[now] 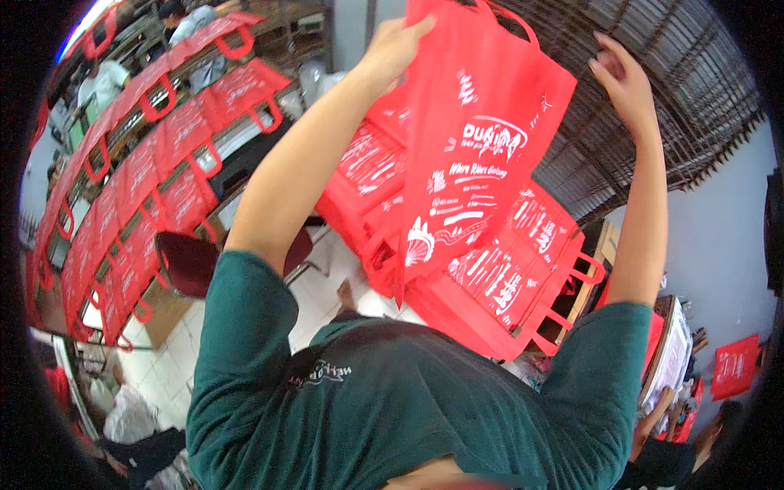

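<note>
A red tote bag (482, 122) with white print hangs raised in front of me, its handle loop at the top. My left hand (396, 49) is closed on the bag's upper left edge. Off to the right of the bag, my right hand (622, 82) is lifted and holds nothing, its fingers apart and partly curled. Below the raised bag lie more printed red bags (498, 282), spread flat with handles sticking out to the right. The raised bag covers part of them.
At left, long rows of red bags (175, 135) lie on racks. A dark red chair (186, 263) stands near them. People work at the upper left, and another person's hand (657, 408) touches a white-topped frame (671, 355) at lower right. A slatted rack (653, 49) rises beyond my right hand.
</note>
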Motion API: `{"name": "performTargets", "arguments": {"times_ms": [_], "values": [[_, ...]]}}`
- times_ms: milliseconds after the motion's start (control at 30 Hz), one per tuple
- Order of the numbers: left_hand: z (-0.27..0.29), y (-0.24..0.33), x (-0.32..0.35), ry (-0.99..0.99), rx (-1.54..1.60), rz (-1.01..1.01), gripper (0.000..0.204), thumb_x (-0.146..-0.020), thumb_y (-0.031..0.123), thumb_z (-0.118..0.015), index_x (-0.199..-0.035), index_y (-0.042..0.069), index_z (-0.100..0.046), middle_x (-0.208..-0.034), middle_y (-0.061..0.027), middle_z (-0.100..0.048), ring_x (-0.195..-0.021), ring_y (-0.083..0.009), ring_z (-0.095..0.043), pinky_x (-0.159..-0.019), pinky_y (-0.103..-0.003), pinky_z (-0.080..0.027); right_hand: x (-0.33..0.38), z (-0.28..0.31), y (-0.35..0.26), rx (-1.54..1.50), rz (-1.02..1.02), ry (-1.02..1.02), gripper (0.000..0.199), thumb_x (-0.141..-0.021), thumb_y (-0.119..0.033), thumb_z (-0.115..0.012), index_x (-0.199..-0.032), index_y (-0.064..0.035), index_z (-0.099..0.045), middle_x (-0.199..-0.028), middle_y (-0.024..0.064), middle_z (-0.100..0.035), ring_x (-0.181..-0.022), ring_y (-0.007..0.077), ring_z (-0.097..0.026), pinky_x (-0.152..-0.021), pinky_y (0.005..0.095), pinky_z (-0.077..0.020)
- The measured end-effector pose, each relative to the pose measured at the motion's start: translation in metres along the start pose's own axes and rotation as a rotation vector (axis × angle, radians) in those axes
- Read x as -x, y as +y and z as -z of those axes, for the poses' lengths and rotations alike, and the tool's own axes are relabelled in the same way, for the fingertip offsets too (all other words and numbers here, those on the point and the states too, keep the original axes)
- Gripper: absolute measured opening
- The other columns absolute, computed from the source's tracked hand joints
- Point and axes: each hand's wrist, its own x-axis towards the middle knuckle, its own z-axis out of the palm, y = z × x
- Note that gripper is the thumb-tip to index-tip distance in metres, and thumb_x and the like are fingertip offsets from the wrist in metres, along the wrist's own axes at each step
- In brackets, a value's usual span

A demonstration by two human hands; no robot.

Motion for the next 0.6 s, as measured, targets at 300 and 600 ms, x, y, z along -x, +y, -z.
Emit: {"name": "performTargets", "arguments": {"times_ms": [300, 600], "values": [[0.055, -0.035, -0.094, 0.331, -0.092, 0.038, 0.022, -0.094, 0.019, -0.044, -0.104, 0.001, -0.053, -0.096, -0.0104, -0.062, -0.083, -0.0225, -0.062, -0.068, -0.037, -0.052, 0.304, -0.198, -0.061, -1.432, -1.227, -0.603, 0.09, -0.076, -0.08, -0.025, -0.104, -0.0012, -0.059, -0.081, 0.0119, -0.063, -0.066, 0.0212, -0.06, -0.057, 0.0333, -0.0468], [0.167, -0.061, -0.173, 0.456, -0.088, 0.052, 0.028, -0.093, 0.017, -0.046, -0.116, 0.001, -0.043, -0.113, -0.0115, -0.053, -0.102, -0.0256, -0.056, -0.088, -0.047, -0.047, 0.173, -0.29, -0.04, -1.899, -1.327, 0.091, 0.054, -0.088, -0.041, -0.035, -0.12, 0.0015, -0.046, -0.109, 0.0171, -0.06, -0.084, 0.027, -0.063, -0.068, 0.0383, -0.0524]]}}
